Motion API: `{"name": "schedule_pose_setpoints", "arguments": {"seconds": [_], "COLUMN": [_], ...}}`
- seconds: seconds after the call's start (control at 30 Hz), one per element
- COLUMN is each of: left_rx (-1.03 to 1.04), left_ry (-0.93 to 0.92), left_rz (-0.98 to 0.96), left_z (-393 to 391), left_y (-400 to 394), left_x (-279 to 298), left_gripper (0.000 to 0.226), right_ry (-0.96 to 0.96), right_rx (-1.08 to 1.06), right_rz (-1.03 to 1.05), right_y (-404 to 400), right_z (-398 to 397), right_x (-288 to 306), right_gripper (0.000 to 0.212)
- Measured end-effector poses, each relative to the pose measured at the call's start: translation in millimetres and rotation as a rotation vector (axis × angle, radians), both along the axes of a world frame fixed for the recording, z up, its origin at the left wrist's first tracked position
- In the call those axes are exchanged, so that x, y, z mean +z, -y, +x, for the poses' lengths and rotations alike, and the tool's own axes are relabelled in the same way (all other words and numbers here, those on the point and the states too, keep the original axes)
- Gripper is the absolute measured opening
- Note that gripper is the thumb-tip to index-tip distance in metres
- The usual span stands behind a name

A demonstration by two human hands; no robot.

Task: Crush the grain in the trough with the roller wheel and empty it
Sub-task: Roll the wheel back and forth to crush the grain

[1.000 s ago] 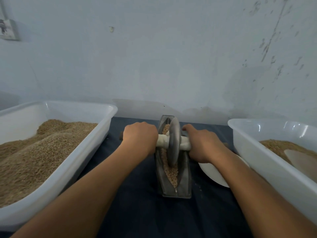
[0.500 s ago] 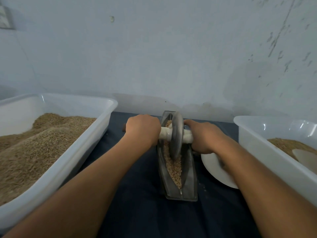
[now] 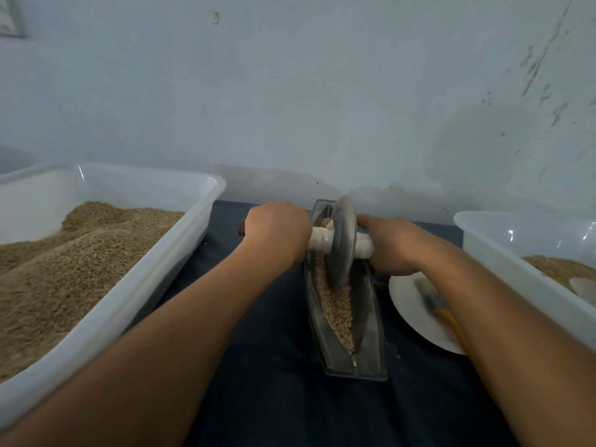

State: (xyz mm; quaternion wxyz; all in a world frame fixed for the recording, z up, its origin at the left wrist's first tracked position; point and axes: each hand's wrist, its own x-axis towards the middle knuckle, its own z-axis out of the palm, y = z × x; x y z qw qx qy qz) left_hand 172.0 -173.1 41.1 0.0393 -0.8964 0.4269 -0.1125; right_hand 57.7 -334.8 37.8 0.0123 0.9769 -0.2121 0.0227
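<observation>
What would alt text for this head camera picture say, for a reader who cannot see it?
Both hands, left hand and right hand, grip the axle of a roller wheel standing in a narrow metal trough of grain on a dark cloth. White tubs of grain flank it, and a white plate holding a brush lies right of the trough.

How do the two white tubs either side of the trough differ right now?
The left tub is heaped with grain nearly to its rim; the right tub holds a lower layer, well below its rim. The right tub also has a pale scoop-like thing lying on its grain; the left tub shows grain only. The left tub sits nearer the camera and looks larger. Both are white plastic on the dark cloth.
</observation>
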Motion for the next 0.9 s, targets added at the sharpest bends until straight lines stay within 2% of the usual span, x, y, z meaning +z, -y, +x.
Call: {"name": "schedule_pose_setpoints", "arguments": {"seconds": [0.5, 0.7, 0.9], "left_rx": [0.003, -0.03, -0.036], "left_ry": [-0.041, 0.009, 0.013], "left_rz": [-0.004, -0.03, -0.042], "left_z": [6.6, 9.7, 7.0], "left_y": [7.1, 8.3, 5.3], "left_x": [2.8, 1.5, 0.8], "left_gripper": [0.029, 0.024, 0.029], "right_ry": [0.021, 0.032, 0.044], "right_rx": [0.059, 0.064, 0.052], "right_rz": [0.17, 0.179, 0.181], "right_y": [10.5, 10.2, 10.9], "right_z": [4.4, 3.9, 2.9], "right_x": [3.0, 5.5, 3.6], "right_gripper": [0.082, 0.081, 0.079]}}
